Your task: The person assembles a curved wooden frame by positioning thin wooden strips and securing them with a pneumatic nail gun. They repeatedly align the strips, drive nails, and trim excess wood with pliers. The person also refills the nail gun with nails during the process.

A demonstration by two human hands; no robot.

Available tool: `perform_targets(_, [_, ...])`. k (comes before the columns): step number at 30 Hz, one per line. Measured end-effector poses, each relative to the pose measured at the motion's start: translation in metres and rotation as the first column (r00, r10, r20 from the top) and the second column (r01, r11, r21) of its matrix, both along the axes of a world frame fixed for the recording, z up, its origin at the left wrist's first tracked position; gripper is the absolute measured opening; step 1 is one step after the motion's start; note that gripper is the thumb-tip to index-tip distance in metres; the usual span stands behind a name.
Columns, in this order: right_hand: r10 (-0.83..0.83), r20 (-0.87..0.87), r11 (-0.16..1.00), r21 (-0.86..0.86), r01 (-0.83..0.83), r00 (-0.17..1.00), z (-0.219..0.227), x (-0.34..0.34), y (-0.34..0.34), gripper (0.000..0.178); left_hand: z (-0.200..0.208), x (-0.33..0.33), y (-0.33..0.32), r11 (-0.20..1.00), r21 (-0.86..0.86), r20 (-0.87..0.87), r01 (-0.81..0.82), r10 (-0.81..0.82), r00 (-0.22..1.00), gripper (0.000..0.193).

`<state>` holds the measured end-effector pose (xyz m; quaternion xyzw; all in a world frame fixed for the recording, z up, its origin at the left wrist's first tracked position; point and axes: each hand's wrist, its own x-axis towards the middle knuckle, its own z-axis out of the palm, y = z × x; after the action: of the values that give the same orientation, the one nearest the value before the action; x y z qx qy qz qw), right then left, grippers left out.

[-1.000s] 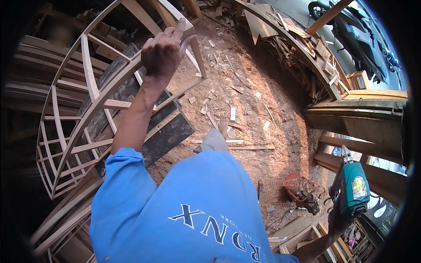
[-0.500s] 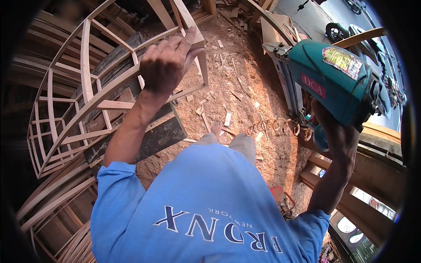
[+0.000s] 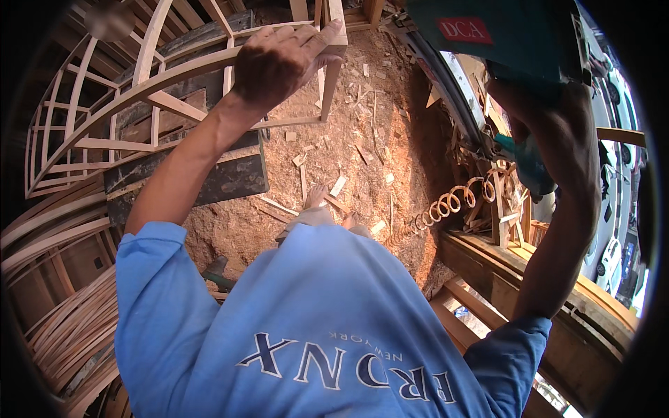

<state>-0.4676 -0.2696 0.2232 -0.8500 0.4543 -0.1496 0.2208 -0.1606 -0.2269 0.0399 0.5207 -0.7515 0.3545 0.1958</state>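
Observation:
In my right hand is a teal nail gun, gripped by its handle at the far right. Its upper part runs out of the picture, and its long metal magazine slants down beside my hand. An orange coiled air hose hangs below it and trails toward the floor. My left hand is closed over the near corner of a curved, light-wood lattice frame, with the thumb and index finger along the corner piece. The gun's nose is not visible.
The frame lies over a dark, worn bench. Curved wooden strips are stacked at the left. Wood scraps and sawdust cover the floor around my bare feet. A wooden beam runs along the right, with a street and vehicles beyond.
The nail gun has gone farther up, partly out of the picture, with my right hand following. My left hand keeps its hold on the frame's corner. The whole view has shifted somewhat.

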Motion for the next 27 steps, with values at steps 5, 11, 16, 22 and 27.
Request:
perform_targets(5, [0.135, -0.026, 0.99, 0.04, -0.134, 0.991, -0.001, 0.02, -0.012, 0.026, -0.004, 0.004, 0.0, 1.0, 0.013, -0.002, 0.024, -0.024, 1.0, 0.048])
perform_targets(11, [0.14, -0.123, 0.985, 0.122, -0.125, 0.982, 0.015, 0.058, -0.027, 0.022, -0.001, -0.001, 0.005, 0.992, 0.098, 0.002, -0.08, 0.08, 0.997, 0.052])
perform_targets(16, [0.251, -0.22, 0.965, 0.127, -0.228, 0.943, 0.024, 0.081, -0.043, 0.021, 0.003, -0.005, 0.007, 0.99, 0.122, -0.059, -0.069, 0.077, 0.995, 0.043])
perform_targets(22, [0.276, -0.261, 0.959, 0.14, -0.246, 0.925, 0.027, 0.087, -0.043, 0.021, 0.003, -0.005, 0.007, 0.994, 0.092, -0.089, -0.052, 0.06, 0.994, 0.038])
perform_targets(27, [0.283, -0.273, 0.957, 0.149, -0.25, 0.92, 0.032, 0.084, -0.042, 0.021, 0.003, -0.005, 0.006, 0.996, 0.071, -0.084, -0.044, 0.05, 0.995, 0.04])
